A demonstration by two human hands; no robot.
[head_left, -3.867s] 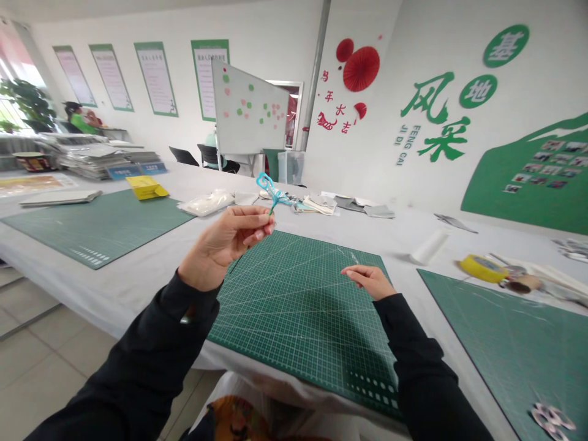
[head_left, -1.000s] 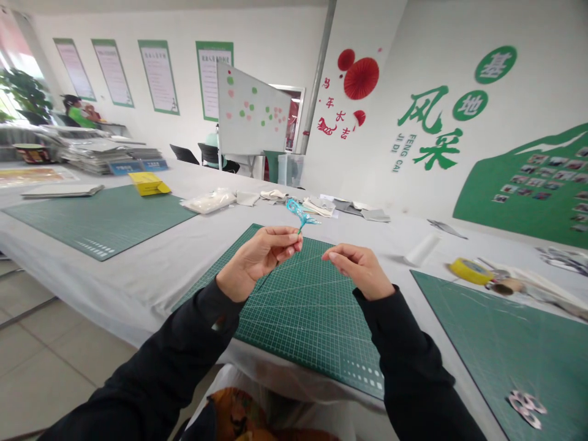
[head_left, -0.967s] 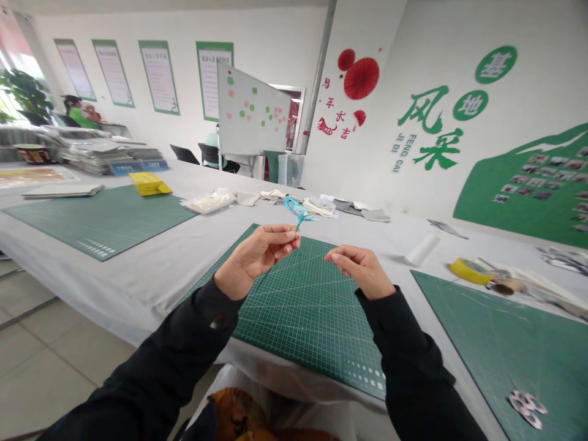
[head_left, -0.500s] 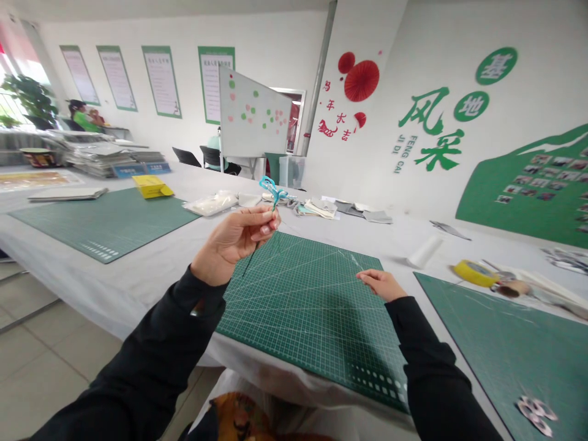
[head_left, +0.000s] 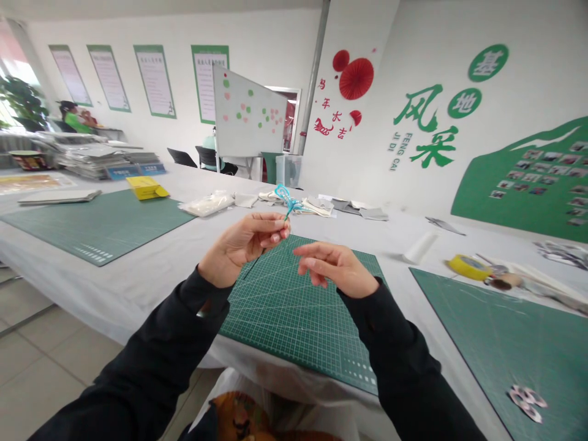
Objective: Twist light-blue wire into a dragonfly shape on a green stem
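Observation:
My left hand (head_left: 245,246) is closed in a pinch on the thin green stem of a small blue looped craft flower (head_left: 287,198). Its open blue loops stick up above my fingertips, and the dark stem trails below the hand. Close by on the right, my right hand (head_left: 340,267) hovers with its fingers apart and nothing visible in them. Its fingertips point toward the flower without touching it. Under both hands lies a green gridded cutting mat (head_left: 285,318).
More green mats lie at left (head_left: 101,229) and right (head_left: 496,343), the right one bearing a pale pink looped object (head_left: 528,401). Around them are a yellow box (head_left: 147,187), a plastic bag (head_left: 209,203), a white roll (head_left: 420,248) and yellow tape (head_left: 468,267). A person (head_left: 76,119) sits far left.
My right hand has moved left and up toward the flower, and its pinch on a thin clear strand has opened. The strand no longer shows. My left hand still holds the flower, slightly further right.

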